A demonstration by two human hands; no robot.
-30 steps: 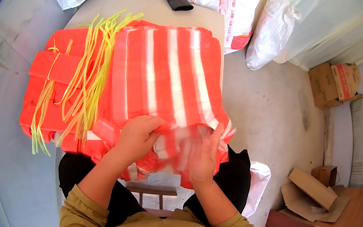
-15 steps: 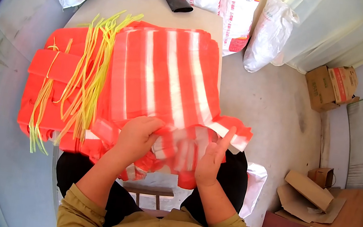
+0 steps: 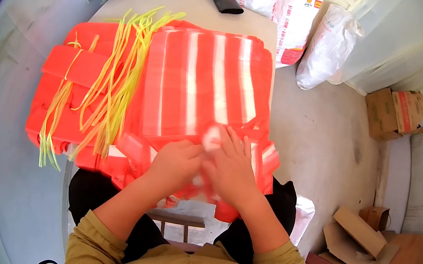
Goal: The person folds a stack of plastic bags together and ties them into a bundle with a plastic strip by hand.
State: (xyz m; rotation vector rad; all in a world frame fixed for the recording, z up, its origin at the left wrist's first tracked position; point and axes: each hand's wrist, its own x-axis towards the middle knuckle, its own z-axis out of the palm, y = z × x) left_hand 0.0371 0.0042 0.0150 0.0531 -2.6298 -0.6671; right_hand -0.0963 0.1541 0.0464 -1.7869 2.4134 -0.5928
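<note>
A stack of red-and-white striped plastic bags (image 3: 204,87) lies on the table in front of me, its near edge bunched and crumpled. My left hand (image 3: 176,165) is closed, its fingers curled on the gathered near edge. Close beside it, my right hand (image 3: 232,168) lies over the same edge with fingers stretched out and pointing away from me. Between the two hands the plastic is smeared by motion. Loose yellow strips (image 3: 127,70) lie along the stack's left side.
Folded red bundles (image 3: 72,95), one tied with yellow strips, sit at the left of the table (image 3: 165,2). A black roll (image 3: 225,2) with a red piece lies at the far edge. White sacks (image 3: 330,49) stand beyond. Cardboard boxes (image 3: 395,113) are at the right.
My right hand has moved left and inward, closer to my left hand, over the bunched edge. The flap at the right corner has been drawn in. The view has shifted slightly.
</note>
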